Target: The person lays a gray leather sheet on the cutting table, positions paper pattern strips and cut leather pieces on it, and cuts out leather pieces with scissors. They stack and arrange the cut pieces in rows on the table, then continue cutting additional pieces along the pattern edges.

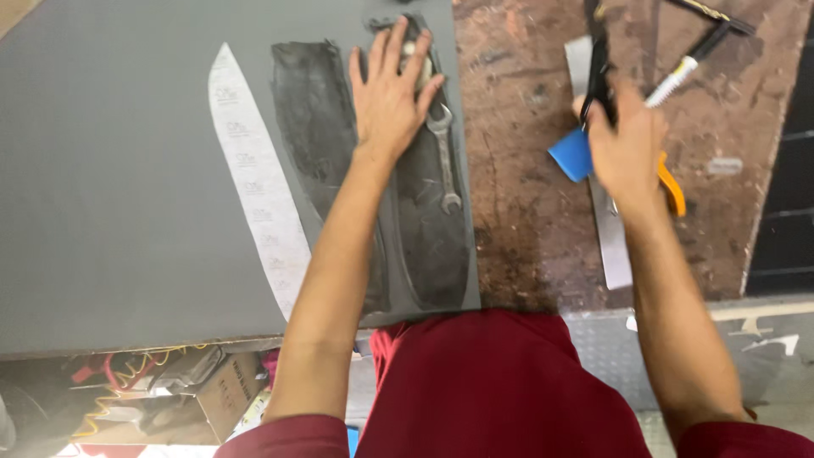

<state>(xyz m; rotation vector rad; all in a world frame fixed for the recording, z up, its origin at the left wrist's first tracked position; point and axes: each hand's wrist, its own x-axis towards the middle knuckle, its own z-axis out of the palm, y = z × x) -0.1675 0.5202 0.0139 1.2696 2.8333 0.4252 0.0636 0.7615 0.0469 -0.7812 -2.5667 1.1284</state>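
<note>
My left hand [388, 93] lies flat, fingers spread, on a dark curved rubber piece [428, 229] that rests on a grey sheet [110, 187]. A metal spanner [444, 161] lies on the dark piece just right of that hand. My right hand [626, 140] is over the brown worktop [526, 195], closed around a black-handled tool [598, 72], with a blue piece [571, 154] at its left side and an orange handle [671, 188] showing below it.
A white paper pattern strip [259, 187] and a second dark rubber piece [309, 119] lie on the grey sheet. A metal ruler [612, 246] lies under my right hand. A white-tipped tool [678, 80] sits at upper right. Cardboard boxes and cables [170, 390] are below the table edge.
</note>
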